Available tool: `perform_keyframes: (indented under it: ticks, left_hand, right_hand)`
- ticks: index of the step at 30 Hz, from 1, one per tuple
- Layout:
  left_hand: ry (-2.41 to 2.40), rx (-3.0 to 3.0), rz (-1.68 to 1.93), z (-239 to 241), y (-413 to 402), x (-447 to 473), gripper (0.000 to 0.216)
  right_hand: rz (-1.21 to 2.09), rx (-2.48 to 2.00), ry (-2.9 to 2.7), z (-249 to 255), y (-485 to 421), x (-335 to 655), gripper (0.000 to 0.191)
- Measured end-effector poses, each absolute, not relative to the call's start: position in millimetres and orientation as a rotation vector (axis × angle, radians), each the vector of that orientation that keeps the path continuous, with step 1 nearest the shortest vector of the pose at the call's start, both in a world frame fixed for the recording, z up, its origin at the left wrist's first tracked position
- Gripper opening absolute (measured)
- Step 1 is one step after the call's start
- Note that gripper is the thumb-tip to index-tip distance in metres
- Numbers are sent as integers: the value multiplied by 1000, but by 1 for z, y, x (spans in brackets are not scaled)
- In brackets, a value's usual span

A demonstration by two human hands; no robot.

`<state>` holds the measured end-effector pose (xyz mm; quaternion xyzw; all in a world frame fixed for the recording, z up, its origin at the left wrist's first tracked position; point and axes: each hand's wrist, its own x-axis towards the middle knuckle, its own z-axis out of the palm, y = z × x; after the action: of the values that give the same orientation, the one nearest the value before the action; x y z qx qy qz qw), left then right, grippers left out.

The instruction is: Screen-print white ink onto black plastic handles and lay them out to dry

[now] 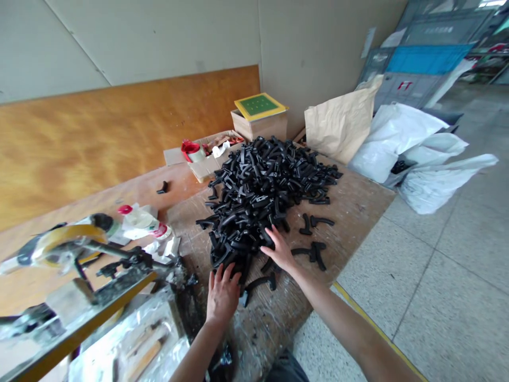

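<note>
The heap of black handles (258,185) was my landmark, spread on a brown worktop (352,209). I took it that the handles were massed there so that both hands could reach the near edge. A curved handle (272,281) lay just in front of the heap, between the forearms, and a few loose handles (314,252) lay to its right, perhaps set out where single pieces were easier to tell apart. The carton (204,170) and the wooden box (266,130) stood behind the heap, probably to leave its front free; the yellow-guarded machine (69,239) was well to its left.

I had the left hand (223,292) palm down at the heap's near left edge, fingers bent and a little spread, as if steadying the pieces. Its underside was hidden, so I could not tell whether that grip had hold of anything. The right hand (281,252) came in at a slant from the right, its thumb and fingers parted against the heap's front; I could not tell whether a handle was pinched in that grip.
</note>
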<state>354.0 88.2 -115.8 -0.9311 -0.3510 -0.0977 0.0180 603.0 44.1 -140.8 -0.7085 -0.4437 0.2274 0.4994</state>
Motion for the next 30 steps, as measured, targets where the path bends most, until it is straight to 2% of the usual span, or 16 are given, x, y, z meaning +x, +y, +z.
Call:
perform_keyframes:
  ticks: [2, 4, 8, 11, 15, 22, 26, 30]
  left_hand:
    - [-1088, -2835, -408, -116, 74, 351, 39]
    - [-1001, -2864, -471, -118, 54, 359, 43]
    - [-580, -3154, -247, -134, 14, 404, 49]
    - [-320, -3284, -24, -152, 8, 441, 51]
    - [-410, -3250, -16, -167, 34, 445, 42]
    - [-939, -3080, -291, -162, 75, 379, 19]
    - [-1029, -3095, -343, -146, 78, 361, 20]
    - [-1086, -3130, -423, -121, 72, 340, 26]
  right_hand:
    - [571, -1683, -1302, -128, 20, 621, 51]
    - [437, -1750, -1326, -123, -10, 664, 36]
    - [-141, -2178, -985, -150, -56, 775, 55]
    - [-214, -2354, -884, -186, -52, 806, 66]
    - [-131, -2306, -778, -215, -9, 750, 65]
    - [-6, -2044, -513, -222, 52, 600, 56]
    - [110, -1848, -373, -212, 75, 530, 58]
    - [207, -1882, -603, -195, 69, 503, 51]
